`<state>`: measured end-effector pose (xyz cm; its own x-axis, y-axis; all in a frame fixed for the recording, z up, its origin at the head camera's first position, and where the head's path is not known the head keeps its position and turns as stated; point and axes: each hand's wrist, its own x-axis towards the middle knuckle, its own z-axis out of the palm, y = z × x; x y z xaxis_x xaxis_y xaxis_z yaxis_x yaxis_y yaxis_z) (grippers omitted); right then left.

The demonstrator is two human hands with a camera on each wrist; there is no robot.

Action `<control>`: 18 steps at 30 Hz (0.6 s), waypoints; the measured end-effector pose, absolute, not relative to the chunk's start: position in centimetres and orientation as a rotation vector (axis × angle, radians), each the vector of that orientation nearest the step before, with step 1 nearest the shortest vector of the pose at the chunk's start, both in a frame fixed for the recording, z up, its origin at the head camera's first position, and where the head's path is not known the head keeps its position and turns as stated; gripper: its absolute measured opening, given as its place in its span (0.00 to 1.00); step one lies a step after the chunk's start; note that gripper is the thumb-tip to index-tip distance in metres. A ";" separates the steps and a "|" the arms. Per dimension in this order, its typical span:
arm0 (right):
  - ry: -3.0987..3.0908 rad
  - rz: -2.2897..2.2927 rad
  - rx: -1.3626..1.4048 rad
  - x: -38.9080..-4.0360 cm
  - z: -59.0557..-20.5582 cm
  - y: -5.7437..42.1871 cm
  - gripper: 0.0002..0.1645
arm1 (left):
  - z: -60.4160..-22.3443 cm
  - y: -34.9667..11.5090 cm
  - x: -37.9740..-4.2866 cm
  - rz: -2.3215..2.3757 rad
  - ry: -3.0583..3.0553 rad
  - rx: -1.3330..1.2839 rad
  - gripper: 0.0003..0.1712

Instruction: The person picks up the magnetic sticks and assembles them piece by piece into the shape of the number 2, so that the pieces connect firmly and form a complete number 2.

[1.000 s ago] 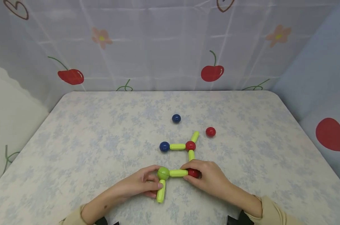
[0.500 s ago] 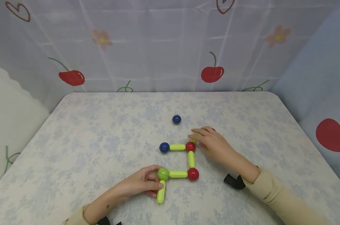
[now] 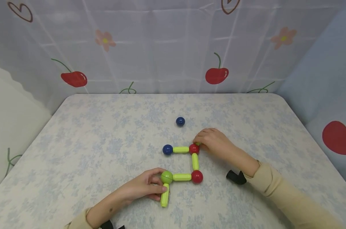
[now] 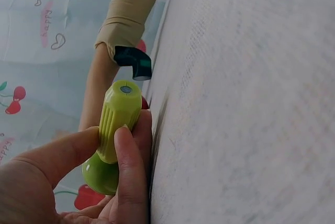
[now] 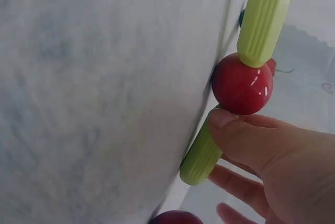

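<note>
My left hand [image 3: 145,187] pinches a yellow-green magnetic rod [image 4: 118,119] between thumb and fingers, its fingertips beside the green ball [image 3: 167,176] joined to it. From that ball a second rod [image 3: 182,177] runs to a near red ball [image 3: 197,176], and another rod [image 3: 195,161] links this to a far red ball [image 3: 194,149]. A rod [image 3: 180,149] with a blue ball [image 3: 167,149] on its end extends left from there. My right hand [image 3: 214,142] pinches the far rod [image 5: 201,156] close to the far red ball; in the head view the hand mostly covers this rod.
A loose blue ball [image 3: 180,121] lies farther back on the flower-patterned tabletop [image 3: 118,127]. Low in the right wrist view, part of another red ball [image 5: 176,217] shows; the right hand hides it in the head view. A printed curtain [image 3: 161,47] hangs behind the table.
My right hand has left the near red ball, moved away from me to the far rod, and closed its fingers on it. The left hand keeps its hold.
</note>
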<state>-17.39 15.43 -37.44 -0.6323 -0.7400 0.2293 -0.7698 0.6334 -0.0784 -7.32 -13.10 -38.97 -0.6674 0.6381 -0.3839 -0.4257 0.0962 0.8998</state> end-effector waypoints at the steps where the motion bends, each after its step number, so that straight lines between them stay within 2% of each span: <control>1: -2.664 0.245 1.267 -17.5 -37.5 15.4 0.13 | -39.0 -13.1 -7.3 1.687 1.578 0.213 0.29; 11: -2.631 0.130 1.335 -17.8 -37.6 15.2 0.07 | -39.1 -13.1 -7.3 1.705 1.590 0.200 0.28; 14: -2.704 0.157 1.248 -17.6 -37.3 15.1 0.06 | -39.1 -13.1 -7.3 1.715 1.607 0.184 0.29; 18: -2.855 0.404 0.986 -16.7 -36.5 15.2 0.07 | -39.0 -13.1 -7.4 1.726 1.632 0.146 0.30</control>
